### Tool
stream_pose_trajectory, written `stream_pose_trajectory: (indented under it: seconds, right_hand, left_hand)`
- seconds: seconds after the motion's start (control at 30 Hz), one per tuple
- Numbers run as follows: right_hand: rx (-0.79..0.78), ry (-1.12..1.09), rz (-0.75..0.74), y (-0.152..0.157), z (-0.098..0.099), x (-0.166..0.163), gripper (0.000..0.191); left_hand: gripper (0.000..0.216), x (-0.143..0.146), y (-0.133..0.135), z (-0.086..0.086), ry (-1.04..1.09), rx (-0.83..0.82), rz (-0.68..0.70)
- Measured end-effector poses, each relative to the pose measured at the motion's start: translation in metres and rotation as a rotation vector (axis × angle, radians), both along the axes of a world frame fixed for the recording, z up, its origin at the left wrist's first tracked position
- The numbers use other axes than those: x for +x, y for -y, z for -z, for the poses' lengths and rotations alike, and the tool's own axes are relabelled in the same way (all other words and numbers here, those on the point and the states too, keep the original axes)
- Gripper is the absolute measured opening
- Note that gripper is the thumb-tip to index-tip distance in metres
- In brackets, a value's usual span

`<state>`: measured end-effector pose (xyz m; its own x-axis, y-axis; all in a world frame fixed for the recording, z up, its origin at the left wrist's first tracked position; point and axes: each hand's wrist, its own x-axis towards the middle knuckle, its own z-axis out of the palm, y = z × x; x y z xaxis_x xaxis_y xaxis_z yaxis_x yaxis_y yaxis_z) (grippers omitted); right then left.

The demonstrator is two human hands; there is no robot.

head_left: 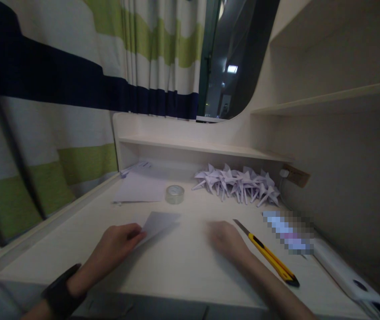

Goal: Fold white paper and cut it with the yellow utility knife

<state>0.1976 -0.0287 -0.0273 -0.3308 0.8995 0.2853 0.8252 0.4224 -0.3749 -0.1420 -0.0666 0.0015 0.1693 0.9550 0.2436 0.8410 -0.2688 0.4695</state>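
Between the thumb and fingers of my left hand [123, 242] is a small piece of white paper [158, 224], tilted up off the desk. My right hand [225, 238] is over the middle of the desk, apart from the paper; motion smears its fingers, so I cannot tell whether they hold anything. A yellow box cutter [270, 258] with its blade out lies just right of that hand. Behind the paper sits a roll of clear tape [175, 194]. Sheets of white paper [141, 184] lie at the back left. Several folded paper cranes [240, 182] crowd together at the back right.
On the right are a blurred-out flat object [286, 231] and a long white device [343, 271]. A low shelf [193, 146] spans the back of the white desk [176, 275]. A plug [284, 173] sits in the wall, and a striped curtain [86, 129] hangs at left.
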Motion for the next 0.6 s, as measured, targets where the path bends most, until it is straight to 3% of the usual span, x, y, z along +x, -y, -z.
stream_pose_trajectory:
  seconds: [0.13,0.2,0.37,0.6]
  right_hand:
    - [-0.123,-0.394,-0.272,-0.036,0.014,-0.054,0.074]
    - [-0.181,-0.483,-0.3,-0.051,0.016,-0.077,0.083]
    - [-0.142,-0.444,-0.184,-0.066,0.016,-0.095,0.034]
    - [0.09,-0.046,-0.389,-0.056,0.034,-0.076,0.041]
  left_hand:
    - [0.033,-0.001,0.006,0.002,0.064,-0.008,0.02]
    - [0.032,-0.001,0.008,0.003,0.12,-0.02,0.053]
    - [0.032,-0.013,0.009,0.003,0.273,-0.016,-0.004]
    - [0.032,-0.049,-0.003,-0.009,0.71,0.07,-0.279]
